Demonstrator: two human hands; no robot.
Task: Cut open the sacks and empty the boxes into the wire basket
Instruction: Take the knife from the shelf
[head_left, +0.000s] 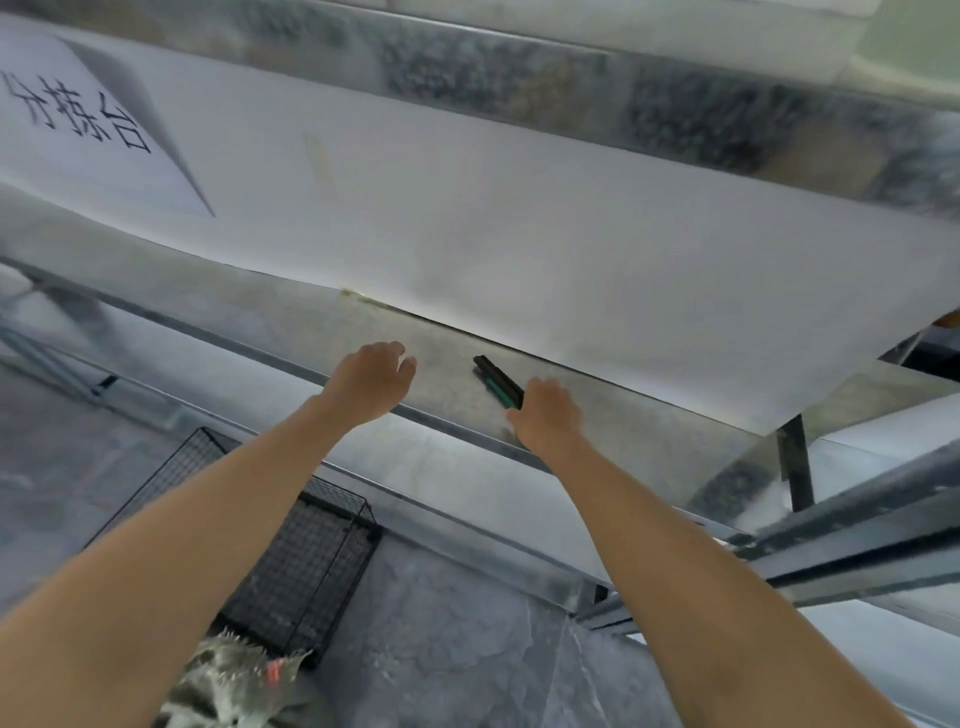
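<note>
Both bare forearms reach forward, palms down, over the near edge of the grey metal table (447, 364). Left hand (371, 382) hovers above bare metal, fingers loosely curled, thumb out to the right, holding nothing. Right hand (545, 418) sits at the near end of the black-and-green utility knife (493, 380), which lies flat on the table and angles away to the left. Its fingers curl down out of sight behind the knuckles, so I cannot tell whether they grip or only touch. A large white paper sheet (519, 234) covers the tabletop beyond, with a white sign with black characters (78, 119) at far left. The black wire basket (322, 551) stands on the grey floor (467, 649) under the left forearm. The frayed grey woven sack (228, 686) lies just beside its near corner.
</note>
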